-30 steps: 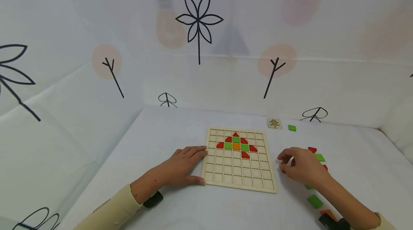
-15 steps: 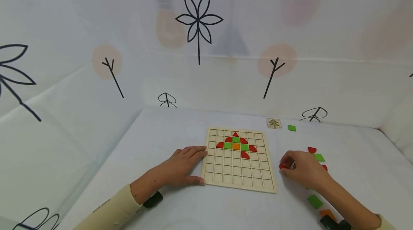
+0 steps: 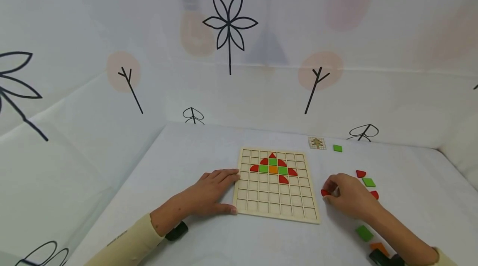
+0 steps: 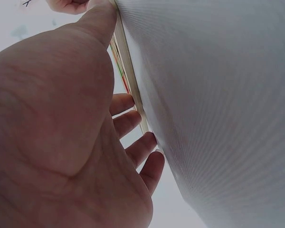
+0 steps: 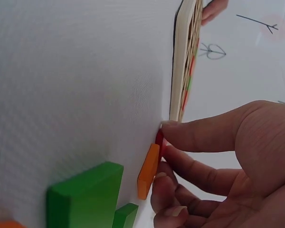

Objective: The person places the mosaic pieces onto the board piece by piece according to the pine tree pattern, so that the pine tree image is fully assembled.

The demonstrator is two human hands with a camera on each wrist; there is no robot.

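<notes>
A wooden grid board [image 3: 263,207] lies flat on the table, its upper half bearing red, green and orange pieces in an arrow-like pattern. My left hand [image 3: 210,193] rests against the board's left edge, fingers extended and thumb near the lower corner. To the right of the board, my right hand [image 3: 351,195] pinches a red rounded piece [image 3: 324,193] between thumb and fingertips, low over the cloth. In the right wrist view, the same red piece [image 5: 160,138] is partly covered by the fingers, and an orange piece [image 5: 148,171] lies close beside them.
Loose pieces lie around the right forearm: a red one [image 3: 360,173], a green square [image 3: 369,182], another green square [image 3: 364,233] and an orange one [image 3: 379,249]. A small pattern card [image 3: 317,143] and a green square [image 3: 337,148] are at the back.
My right hand has come to pinch the red piece, which now shows at its fingertips, and has shifted it slightly left. My left hand and the board have stayed put.
</notes>
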